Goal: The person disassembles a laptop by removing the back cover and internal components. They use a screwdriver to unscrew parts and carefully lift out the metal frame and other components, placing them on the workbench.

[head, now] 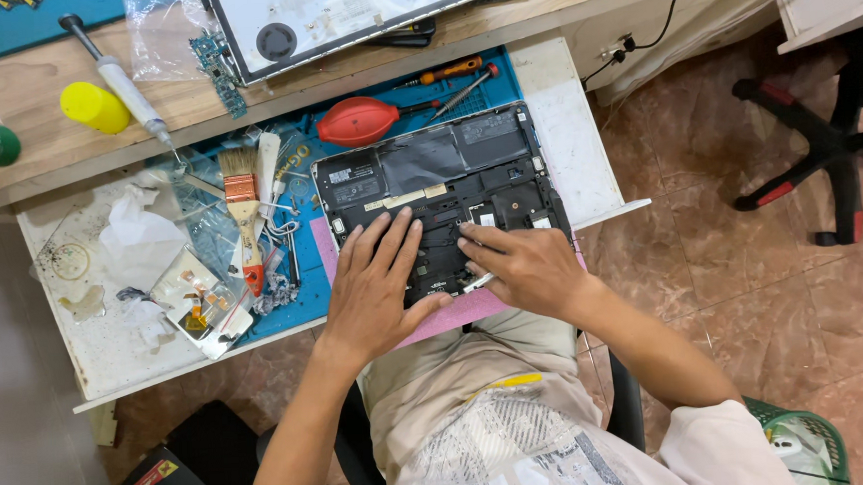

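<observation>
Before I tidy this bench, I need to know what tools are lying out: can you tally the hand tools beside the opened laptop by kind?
Screwdrivers: 2 (orange-handled, red-tipped)
Brushes: 1
Red air blowers: 1
Syringe-shaped applicators: 1
Total: 5

Both hands, left hand and right hand, rest on the opened laptop.

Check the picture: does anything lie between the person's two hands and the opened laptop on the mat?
Nothing visible does. The left hand lies flat on the opened laptop, and the right hand rests on its near edge, with what looks like a slim tool tip beneath it.
</observation>
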